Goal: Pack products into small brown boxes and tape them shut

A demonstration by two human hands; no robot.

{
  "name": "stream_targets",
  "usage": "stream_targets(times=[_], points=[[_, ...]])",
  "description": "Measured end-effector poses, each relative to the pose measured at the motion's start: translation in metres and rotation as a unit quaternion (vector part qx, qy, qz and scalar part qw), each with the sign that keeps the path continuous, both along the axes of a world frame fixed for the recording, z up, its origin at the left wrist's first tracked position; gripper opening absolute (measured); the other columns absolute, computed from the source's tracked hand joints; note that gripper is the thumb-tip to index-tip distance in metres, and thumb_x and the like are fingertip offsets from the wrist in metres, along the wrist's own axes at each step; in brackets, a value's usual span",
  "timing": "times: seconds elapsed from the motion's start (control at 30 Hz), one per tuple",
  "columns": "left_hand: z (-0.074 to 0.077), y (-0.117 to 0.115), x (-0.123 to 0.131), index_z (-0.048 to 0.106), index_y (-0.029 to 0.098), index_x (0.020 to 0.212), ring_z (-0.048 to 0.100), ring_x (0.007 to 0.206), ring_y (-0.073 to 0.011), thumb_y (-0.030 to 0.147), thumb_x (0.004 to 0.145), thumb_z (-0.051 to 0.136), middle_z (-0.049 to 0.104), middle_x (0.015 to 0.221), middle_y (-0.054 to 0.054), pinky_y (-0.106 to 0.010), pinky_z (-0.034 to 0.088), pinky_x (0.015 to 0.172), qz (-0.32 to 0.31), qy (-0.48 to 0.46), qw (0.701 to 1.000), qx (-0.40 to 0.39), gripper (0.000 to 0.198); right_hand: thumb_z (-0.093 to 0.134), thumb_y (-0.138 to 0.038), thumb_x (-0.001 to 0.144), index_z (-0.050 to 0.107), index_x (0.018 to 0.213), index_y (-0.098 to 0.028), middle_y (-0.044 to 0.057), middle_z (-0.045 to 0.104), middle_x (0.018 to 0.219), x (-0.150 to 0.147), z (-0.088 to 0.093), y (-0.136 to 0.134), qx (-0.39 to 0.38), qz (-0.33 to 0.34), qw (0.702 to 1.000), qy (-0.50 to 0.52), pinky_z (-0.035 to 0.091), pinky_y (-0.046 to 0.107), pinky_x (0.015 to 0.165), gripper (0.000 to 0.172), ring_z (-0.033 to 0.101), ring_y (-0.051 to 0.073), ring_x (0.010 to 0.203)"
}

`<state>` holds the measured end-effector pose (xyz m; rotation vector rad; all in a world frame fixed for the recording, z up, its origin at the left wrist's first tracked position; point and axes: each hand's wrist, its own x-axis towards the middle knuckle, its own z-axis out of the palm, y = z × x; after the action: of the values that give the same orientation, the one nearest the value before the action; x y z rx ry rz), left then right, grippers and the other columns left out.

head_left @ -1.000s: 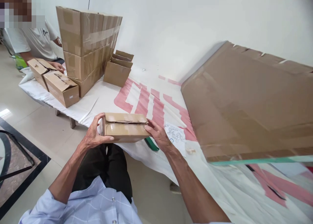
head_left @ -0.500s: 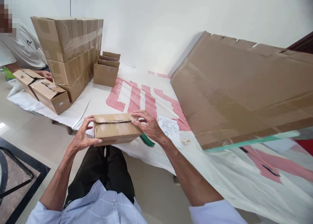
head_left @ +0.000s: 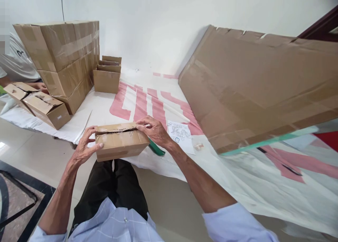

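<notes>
I hold a small brown cardboard box (head_left: pixel 120 143) over my lap, at the front edge of the cloth-covered table (head_left: pixel 148 101). Its taped top seam is torn and ragged. My left hand (head_left: pixel 83 148) grips the box's left end, thumb on the front face and fingers over the top. My right hand (head_left: pixel 154 129) clasps the right end, with fingertips pressing on the top flap near the seam.
A large flat cardboard sheet (head_left: pixel 253 90) leans across the right. A stack of taped cartons (head_left: pixel 63 59) and small open boxes (head_left: pixel 107 76) stand at the back left. Two small boxes (head_left: pixel 39 104) lie by another person's hand (head_left: pixel 41 86). A green object (head_left: pixel 156 148) and printed paper (head_left: pixel 181 134) lie nearby.
The box has come a little lower and left, toward my lap. My right hand has slid from the box's right end up onto the top flap.
</notes>
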<state>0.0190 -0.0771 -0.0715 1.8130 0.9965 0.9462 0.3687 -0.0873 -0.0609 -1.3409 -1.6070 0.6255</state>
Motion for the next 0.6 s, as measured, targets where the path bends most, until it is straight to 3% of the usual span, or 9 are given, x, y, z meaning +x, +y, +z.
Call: stream_targets(times=[0.33,0.43,0.53,0.6], points=[[0.011,0.005,0.008,0.072,0.032,0.122,0.057,0.138,-0.0357,0.051,0.086,0.074,0.056,0.148,-0.007,-0.045,0.06,0.1,0.012,0.023,0.999,-0.019,0.041,0.061,-0.061,0.095,0.071,0.083,-0.026,0.005,0.071,0.091,-0.011,0.004,0.003,0.036,-0.035,0.997,-0.055,0.051,0.038,0.083,0.039,0.065,0.024,0.085],[0.013,0.002,0.018,0.074,0.031,0.122,0.059,0.132,-0.0349,0.056,0.089,0.071,0.061,0.14,-0.007,-0.043,0.06,0.094,0.039,0.057,0.998,-0.004,0.041,0.054,-0.065,0.098,0.055,0.07,-0.025,0.001,0.058,0.074,-0.014,0.006,0.004,0.045,-0.064,0.995,-0.056,0.043,0.034,0.072,0.049,0.053,0.019,0.072],[0.015,0.0,0.024,0.071,0.032,0.132,0.062,0.124,-0.0336,0.057,0.085,0.079,0.065,0.137,-0.007,-0.04,0.058,0.088,0.045,0.076,0.996,0.014,0.054,0.049,-0.074,0.099,0.036,0.066,-0.025,-0.003,0.037,0.063,-0.014,0.008,0.004,0.032,-0.087,0.995,-0.046,0.032,0.032,0.064,0.06,0.036,0.015,0.064],[0.016,-0.001,0.025,0.067,0.032,0.138,0.062,0.124,-0.0332,0.056,0.084,0.08,0.064,0.141,-0.007,-0.039,0.058,0.087,0.038,0.077,0.996,0.016,0.06,0.049,-0.078,0.097,0.036,0.067,-0.025,-0.003,0.035,0.064,-0.012,0.01,0.002,0.017,-0.075,0.997,-0.031,0.029,0.032,0.062,0.062,0.034,0.014,0.064]])
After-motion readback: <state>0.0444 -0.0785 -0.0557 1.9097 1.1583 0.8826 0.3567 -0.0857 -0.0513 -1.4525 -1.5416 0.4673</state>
